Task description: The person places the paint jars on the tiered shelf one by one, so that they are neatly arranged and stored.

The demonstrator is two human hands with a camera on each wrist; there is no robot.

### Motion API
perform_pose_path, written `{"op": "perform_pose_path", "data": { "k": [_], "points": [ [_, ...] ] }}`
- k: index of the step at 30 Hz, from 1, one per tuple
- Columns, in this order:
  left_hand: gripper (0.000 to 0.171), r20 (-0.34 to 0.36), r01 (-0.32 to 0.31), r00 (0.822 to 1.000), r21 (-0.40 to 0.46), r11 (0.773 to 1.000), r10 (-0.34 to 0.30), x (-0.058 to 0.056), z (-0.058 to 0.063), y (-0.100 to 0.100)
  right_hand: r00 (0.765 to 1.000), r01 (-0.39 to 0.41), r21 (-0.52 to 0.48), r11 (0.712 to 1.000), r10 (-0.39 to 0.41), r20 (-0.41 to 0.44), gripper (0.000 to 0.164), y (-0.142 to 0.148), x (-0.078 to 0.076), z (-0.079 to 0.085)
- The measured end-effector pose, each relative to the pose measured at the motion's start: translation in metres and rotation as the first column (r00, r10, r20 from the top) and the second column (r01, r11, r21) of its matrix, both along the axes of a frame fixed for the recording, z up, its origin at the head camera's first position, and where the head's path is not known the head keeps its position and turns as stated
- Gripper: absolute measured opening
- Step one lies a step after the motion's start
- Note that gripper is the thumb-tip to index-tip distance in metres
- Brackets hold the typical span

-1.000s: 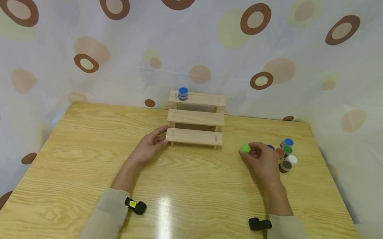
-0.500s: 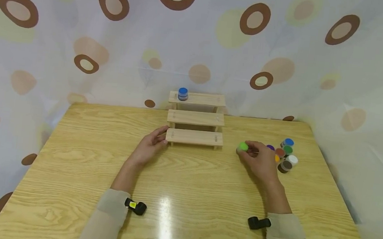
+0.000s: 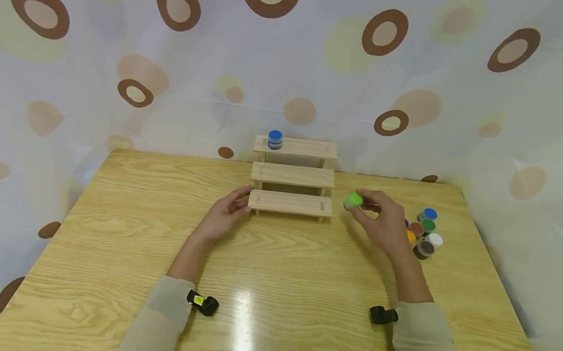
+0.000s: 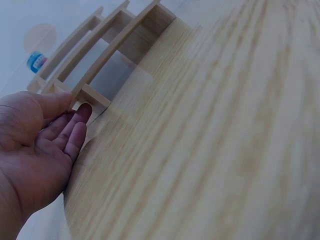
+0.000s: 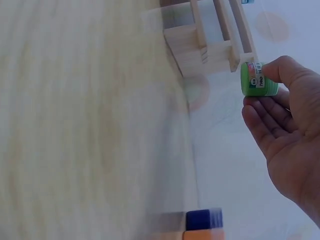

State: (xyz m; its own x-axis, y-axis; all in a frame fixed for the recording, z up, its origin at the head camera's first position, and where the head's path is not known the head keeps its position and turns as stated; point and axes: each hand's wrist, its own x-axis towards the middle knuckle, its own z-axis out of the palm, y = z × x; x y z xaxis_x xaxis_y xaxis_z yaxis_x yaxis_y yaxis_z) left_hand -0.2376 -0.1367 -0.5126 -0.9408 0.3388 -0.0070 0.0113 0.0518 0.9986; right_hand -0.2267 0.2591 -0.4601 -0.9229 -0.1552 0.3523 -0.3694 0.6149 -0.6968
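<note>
Pinching a small light-green paint pot between thumb and fingertips, the right hand holds it off the light wooden table, just right of the three-step wooden rack. In the right wrist view the pot lies tipped, its axis roughly level. The left hand, fingers relaxed and grasping nothing, touches the rack's lowest step at its left end. A blue-lidded pot stands on the top step, left end; a cluster of coloured pots sits at the right.

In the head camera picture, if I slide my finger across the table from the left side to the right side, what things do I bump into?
Left hand → wooden step shelf → green jar → right hand → bunch of little paint jars.
</note>
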Motion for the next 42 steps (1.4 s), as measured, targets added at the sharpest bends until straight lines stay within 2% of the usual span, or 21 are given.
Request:
{"op": "perform_pose_path", "data": {
  "k": [4,9,15,19,23,36,42],
  "points": [
    [0.060,0.009,-0.001,1.000,-0.010,1.000,0.001,-0.001,0.000,-0.001,0.999,-0.039,-0.017,0.999,0.039,-0.032,0.042,-0.009,-0.012,0.011],
    [0.060,0.020,-0.029,0.999,-0.010,1.000,0.029,-0.001,0.001,-0.005,0.989,-0.136,-0.033,0.990,0.133,-0.067,0.041,-0.029,-0.035,0.025],
    [0.060,0.008,-0.014,1.000,0.003,1.000,0.014,-0.001,0.000,-0.004,0.977,-0.201,-0.043,0.979,0.197,-0.082,0.040,-0.051,-0.060,0.042],
    [0.060,0.008,-0.029,1.000,0.003,1.000,0.029,0.001,-0.001,-0.001,0.965,-0.255,-0.063,0.965,0.250,-0.084,0.040,-0.062,-0.077,0.045],
    [0.060,0.013,-0.033,0.999,-0.003,0.999,0.033,0.002,-0.002,0.002,0.954,-0.294,-0.055,0.954,0.290,-0.078,0.040,-0.072,-0.087,0.048],
    [0.059,-0.010,-0.015,1.000,-0.001,1.000,0.015,0.001,0.003,0.012,0.953,-0.303,-0.028,0.953,0.303,0.010,0.043,-0.094,-0.115,0.070],
    [0.060,0.004,-0.015,1.000,0.005,1.000,0.015,0.001,0.000,0.016,0.953,-0.286,-0.035,0.958,0.288,0.094,0.043,-0.096,-0.125,0.065]
  ]
}}
